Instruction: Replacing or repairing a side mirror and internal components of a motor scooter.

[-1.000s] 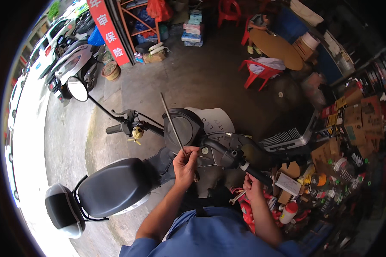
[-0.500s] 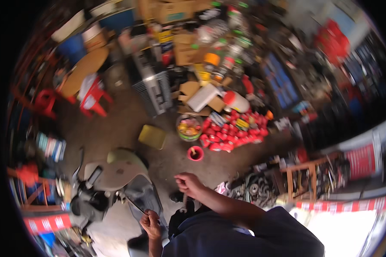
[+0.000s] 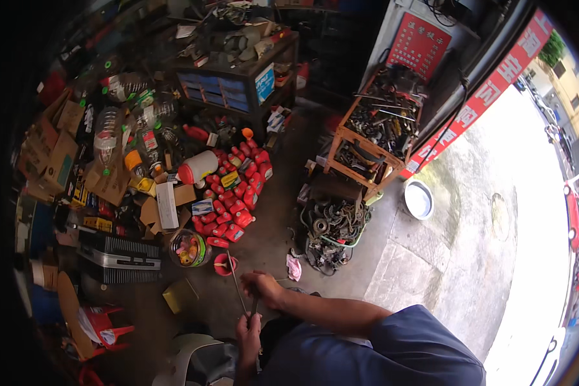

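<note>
Thin metal rod (image 3: 235,283), long, straight and dull grey, seen from above over a workshop floor (image 3: 270,225). The rod slants from its free end near a small red cup (image 3: 224,264) down to the person's hands at the lower centre. The left hand (image 3: 248,333) has its grip closed round the rod's lower part. The right hand (image 3: 262,287) is just beside it, fingers curled shut, seemingly on a second short dark shaft (image 3: 255,305) between the two hands; the pictures do not settle what that grip encloses.

Compared with one second earlier, the view has swung from a scooter in the open yard to the cluttered shop interior. The rod was then pinched upright in the left hand alone while the right hand reached low among boxes.

Surroundings: a heap of red bottles (image 3: 235,193), a clear tub of small parts (image 3: 189,248), cardboard cartons (image 3: 61,161), a wooden rack of tools (image 3: 373,128), a pile of chains and sprockets (image 3: 328,228), a metal basin (image 3: 419,199).
</note>
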`<state>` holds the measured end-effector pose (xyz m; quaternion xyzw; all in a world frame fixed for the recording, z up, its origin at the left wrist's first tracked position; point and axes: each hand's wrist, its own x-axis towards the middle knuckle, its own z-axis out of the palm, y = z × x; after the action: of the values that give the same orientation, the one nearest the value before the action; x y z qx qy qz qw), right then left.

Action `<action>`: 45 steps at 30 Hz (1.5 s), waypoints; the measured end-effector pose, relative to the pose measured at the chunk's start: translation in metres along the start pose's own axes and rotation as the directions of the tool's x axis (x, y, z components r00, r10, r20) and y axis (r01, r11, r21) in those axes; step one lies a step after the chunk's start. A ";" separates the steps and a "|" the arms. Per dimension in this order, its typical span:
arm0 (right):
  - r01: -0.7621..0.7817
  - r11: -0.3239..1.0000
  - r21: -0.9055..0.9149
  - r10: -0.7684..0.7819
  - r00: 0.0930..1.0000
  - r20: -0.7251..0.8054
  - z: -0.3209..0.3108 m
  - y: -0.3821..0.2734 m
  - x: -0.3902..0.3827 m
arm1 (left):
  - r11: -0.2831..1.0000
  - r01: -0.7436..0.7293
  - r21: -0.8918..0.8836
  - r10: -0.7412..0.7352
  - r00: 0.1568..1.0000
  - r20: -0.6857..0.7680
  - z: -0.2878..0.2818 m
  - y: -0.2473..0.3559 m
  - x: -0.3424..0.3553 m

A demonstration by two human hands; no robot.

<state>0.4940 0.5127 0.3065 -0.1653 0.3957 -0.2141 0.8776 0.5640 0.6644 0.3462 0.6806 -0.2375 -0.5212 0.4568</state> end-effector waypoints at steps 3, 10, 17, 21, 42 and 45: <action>0.073 0.983 -0.171 -0.111 0.969 -0.219 -0.049 -0.015 -0.025 | 0.997 0.012 -0.070 -0.004 0.994 0.110 0.004 -0.007 0.016; 0.011 0.990 -0.144 -0.119 0.626 -0.771 -0.268 0.054 -0.122 | 0.970 0.176 -0.168 -0.116 0.942 0.315 0.001 -0.039 0.050; -0.757 0.474 -0.450 -0.365 0.296 -0.883 -0.427 0.211 -0.273 | 0.968 0.196 -0.158 -0.123 0.915 0.384 -0.008 -0.058 0.079; -0.729 0.439 -0.525 -0.365 0.389 -0.846 -0.343 0.161 -0.257 | 0.965 0.218 -0.145 -0.156 0.924 0.350 0.003 -0.054 0.091; -0.411 0.829 -0.378 -0.158 0.477 -0.865 -0.680 -0.069 -0.206 | 0.910 0.315 -0.271 -0.298 0.949 0.102 0.346 -0.042 0.102; -0.496 0.767 -0.407 -0.155 0.472 -0.868 -0.724 -0.103 -0.215 | 0.915 0.303 -0.268 -0.283 0.953 0.113 0.397 -0.022 0.090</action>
<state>-0.2128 0.4466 0.0303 -0.2655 0.8425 -0.0310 0.4676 0.2240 0.4547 0.2669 0.6173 -0.0724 -0.6363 0.4570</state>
